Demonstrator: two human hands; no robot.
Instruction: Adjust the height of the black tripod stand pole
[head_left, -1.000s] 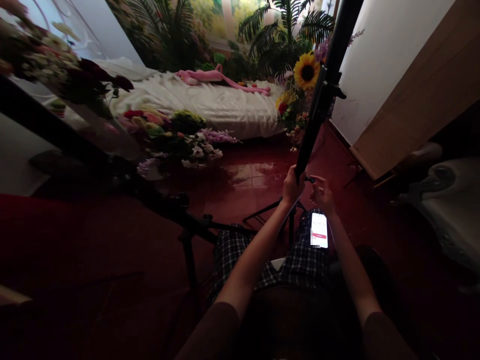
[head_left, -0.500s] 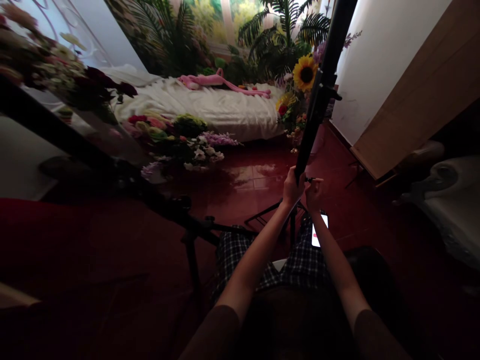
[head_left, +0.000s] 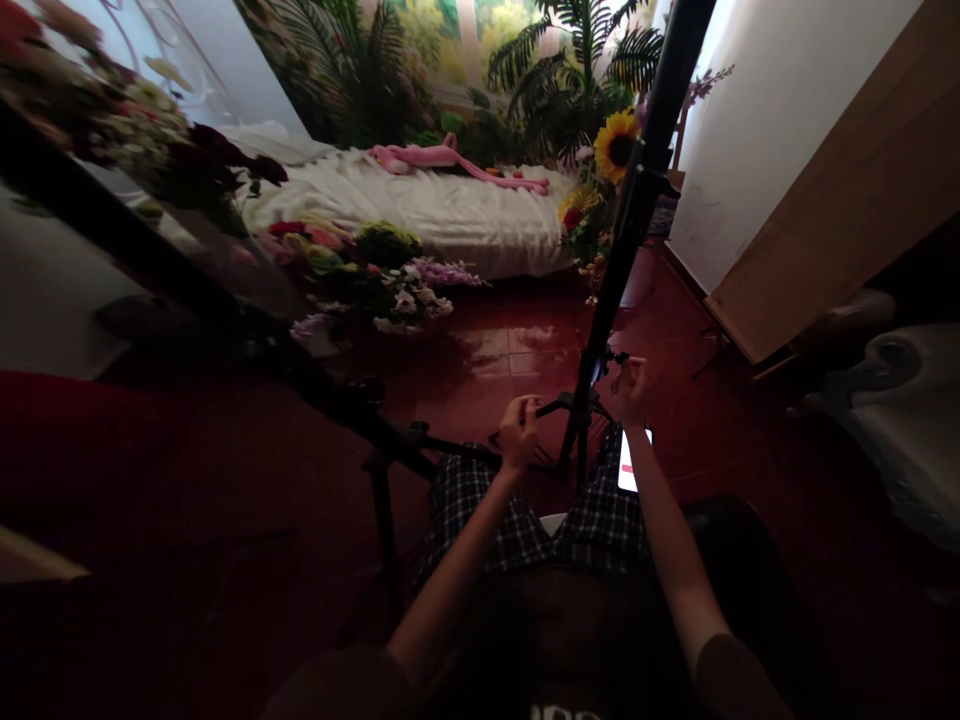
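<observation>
A black tripod stand (head_left: 611, 290) rises between my knees, leaning to the upper right. My left hand (head_left: 517, 432) is low on its left side, fingers curled at one of the tripod legs (head_left: 553, 405); the exact grip is dim. On the right of the pole, my right hand (head_left: 628, 388) has its fingers bent and pinched at a small black knob (head_left: 618, 357) that sticks out from the stand. A phone (head_left: 628, 468) with a lit screen lies on my right thigh, partly covered by my right forearm.
A second black stand (head_left: 180, 285) slants across the left. Ahead, a white-draped bench (head_left: 480, 225) bears a pink plush toy (head_left: 427, 155). Artificial flowers (head_left: 405, 295) and a sunflower (head_left: 616, 145) flank it. A wooden board (head_left: 817, 210) leans at right, beside a pale carved chair (head_left: 915, 400).
My left hand has let go of the pole and moved down and left to the tripod leg. My right hand stays near the knob. The view has shifted slightly.
</observation>
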